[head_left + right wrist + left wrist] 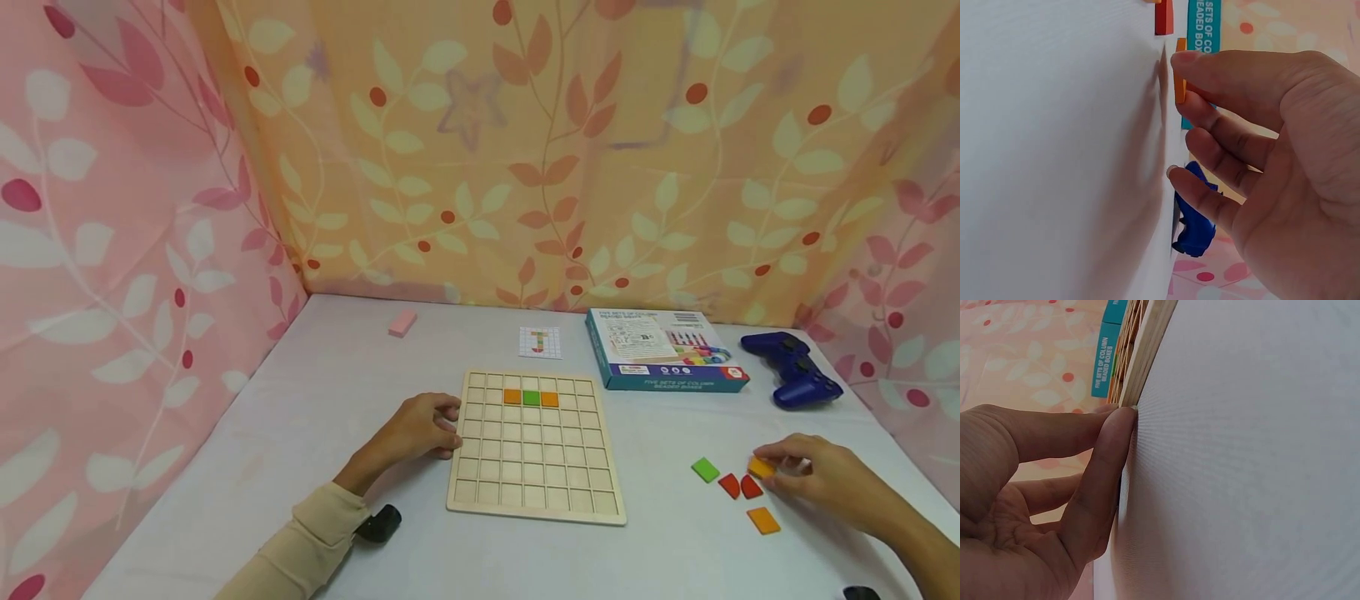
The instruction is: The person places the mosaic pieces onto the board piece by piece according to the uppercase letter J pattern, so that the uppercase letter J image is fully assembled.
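A wooden grid board (536,467) lies flat on the table; three square tiles, orange, green (531,398) and orange, sit side by side in its second row. My left hand (422,427) holds the board's left edge, the fingertips against the wood (1147,353) in the left wrist view. Off to the right, my right hand (828,479) pinches an orange square tile (1180,75) between thumb and finger, tilted just above the table. Near it lie a green square tile (705,470), two red rounded tiles (730,486) and another orange square tile (763,521).
Behind the board lie a small pattern card (540,342), a pink block (402,323) and a flat boxed set (667,350). A blue game controller (793,369) is at the right. Patterned cloth (480,167) hangs around the table.
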`<state>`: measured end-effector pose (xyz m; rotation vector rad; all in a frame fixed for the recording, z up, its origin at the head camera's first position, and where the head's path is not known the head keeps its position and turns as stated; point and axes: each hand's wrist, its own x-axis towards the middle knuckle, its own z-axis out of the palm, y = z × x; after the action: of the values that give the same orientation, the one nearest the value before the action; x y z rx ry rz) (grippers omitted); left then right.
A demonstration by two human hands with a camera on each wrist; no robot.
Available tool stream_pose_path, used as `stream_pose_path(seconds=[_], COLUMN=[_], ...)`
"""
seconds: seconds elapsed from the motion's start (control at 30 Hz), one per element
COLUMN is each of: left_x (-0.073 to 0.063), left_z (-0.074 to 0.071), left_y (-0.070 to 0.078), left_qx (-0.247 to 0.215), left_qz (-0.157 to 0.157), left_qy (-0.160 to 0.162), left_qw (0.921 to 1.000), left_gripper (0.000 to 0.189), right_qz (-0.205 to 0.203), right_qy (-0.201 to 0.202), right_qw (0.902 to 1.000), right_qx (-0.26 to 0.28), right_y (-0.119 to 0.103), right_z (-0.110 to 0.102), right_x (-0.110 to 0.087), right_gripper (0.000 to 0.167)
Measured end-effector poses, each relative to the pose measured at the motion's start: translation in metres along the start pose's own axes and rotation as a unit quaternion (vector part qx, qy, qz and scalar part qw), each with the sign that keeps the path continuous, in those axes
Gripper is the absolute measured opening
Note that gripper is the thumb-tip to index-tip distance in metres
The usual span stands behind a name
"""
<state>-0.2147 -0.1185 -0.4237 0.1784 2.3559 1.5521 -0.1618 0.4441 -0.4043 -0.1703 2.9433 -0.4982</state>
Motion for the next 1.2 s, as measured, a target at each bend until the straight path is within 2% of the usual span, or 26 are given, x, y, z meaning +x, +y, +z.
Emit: stream_pose_path(seconds=[0.2, 0.37, 0.57, 0.83, 1.2], left_x=[0.0, -0.001, -0.002, -0.001, 0.0], left_z=[0.0, 0.0, 0.0, 0.0, 0.0], left_y=[-0.001, 0.0, 0.0, -0.003, -0.001], left_qx=[0.003, 0.001, 0.001, -0.001, -0.002], left_qz=[0.003, 0.002, 0.004, 0.005, 0.005], left_qy=[0.001, 0.001, 0.001, 0.001, 0.0], left_qw=[1.0, 1.0, 1.0, 1.0, 1.0], left_gripper=[0.065, 0.065, 0.065, 0.065, 0.064], right_qz=[0.0, -0.011, -0.04, -0.093, -0.162], right_qy=[-0.007, -0.013, -0.016, 0.0, 0.006], right_qw=[0.9999, 0.9992, 0.9972, 0.9936, 0.9839], right_qx=[0.013, 0.036, 0.061, 0.064, 0.075], right_y=[-0.013, -0.033, -0.059, -0.095, -0.143], right_z=[-0.003, 0.0, 0.005, 0.016, 0.031], right_x=[0.008, 0.015, 0.028, 0.05, 0.087], right_gripper=[0.041, 0.042, 0.035, 0.034, 0.027])
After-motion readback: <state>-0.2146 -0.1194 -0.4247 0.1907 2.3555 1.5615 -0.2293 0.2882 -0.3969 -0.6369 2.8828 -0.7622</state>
